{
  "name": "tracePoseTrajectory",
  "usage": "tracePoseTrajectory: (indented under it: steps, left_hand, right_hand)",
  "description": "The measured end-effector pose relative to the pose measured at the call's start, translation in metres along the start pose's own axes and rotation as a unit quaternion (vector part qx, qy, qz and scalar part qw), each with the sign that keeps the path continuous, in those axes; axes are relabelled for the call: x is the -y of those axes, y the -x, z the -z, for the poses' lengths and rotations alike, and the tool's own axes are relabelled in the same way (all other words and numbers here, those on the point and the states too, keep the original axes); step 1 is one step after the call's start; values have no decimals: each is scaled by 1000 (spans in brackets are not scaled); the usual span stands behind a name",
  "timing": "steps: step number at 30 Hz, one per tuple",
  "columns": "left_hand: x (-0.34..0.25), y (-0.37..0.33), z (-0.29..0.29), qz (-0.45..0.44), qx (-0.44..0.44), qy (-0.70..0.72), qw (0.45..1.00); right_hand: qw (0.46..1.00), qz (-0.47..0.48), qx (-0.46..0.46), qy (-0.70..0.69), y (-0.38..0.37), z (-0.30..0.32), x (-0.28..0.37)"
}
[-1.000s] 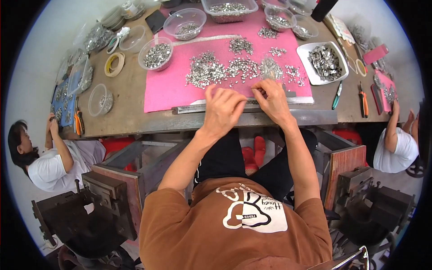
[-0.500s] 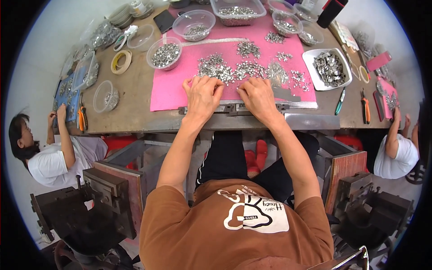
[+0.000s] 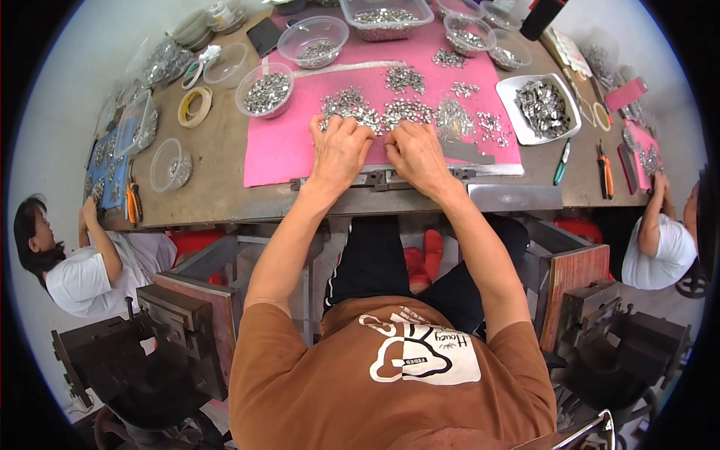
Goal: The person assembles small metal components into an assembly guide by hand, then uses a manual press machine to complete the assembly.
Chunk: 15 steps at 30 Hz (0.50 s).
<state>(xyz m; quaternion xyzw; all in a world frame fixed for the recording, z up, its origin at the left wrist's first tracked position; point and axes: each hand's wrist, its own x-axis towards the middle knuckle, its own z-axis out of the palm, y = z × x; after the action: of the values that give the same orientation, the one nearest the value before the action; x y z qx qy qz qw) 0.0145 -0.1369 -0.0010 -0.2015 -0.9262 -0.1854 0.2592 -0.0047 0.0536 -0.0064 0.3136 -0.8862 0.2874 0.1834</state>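
Observation:
Side by side, my hands lie at the near edge of loose piles of small silver metal pieces (image 3: 407, 112) on a pink mat (image 3: 270, 150). My left hand (image 3: 341, 150) has its fingers bent and drawn together at the left pile. Thumb and fingers of my right hand (image 3: 420, 156) are pinched together just beside it. Whatever sits between the fingertips is too small or hidden to make out. Just below both hands, a metal bar with dark fittings (image 3: 379, 179) runs along the table's front edge.
Clear tubs (image 3: 265, 90) of metal pieces stand behind and left. A white dish (image 3: 538, 110) with larger metal parts is at right, near a green-handled tool (image 3: 562, 162) and orange-handled pliers (image 3: 605, 171). Tape (image 3: 195, 106) lies at left. Co-workers sit at both sides.
The view has shifted slightly. My right hand has moved a little left, closer to the left one, and my left fingers are more bent. The left co-worker's hands have come lower.

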Motion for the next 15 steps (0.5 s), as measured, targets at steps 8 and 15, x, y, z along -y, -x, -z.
tracePoseTrajectory:
  steps: [8,15]
  left_hand:
    - [-19,4,2,6,-2,41,999]
    - [-72,11,-15,-26,-16,166,986]
  right_hand:
    - [978,-127,40,-161,43,74,-24]
    - [996,-35,2,-80,62,68,-11]
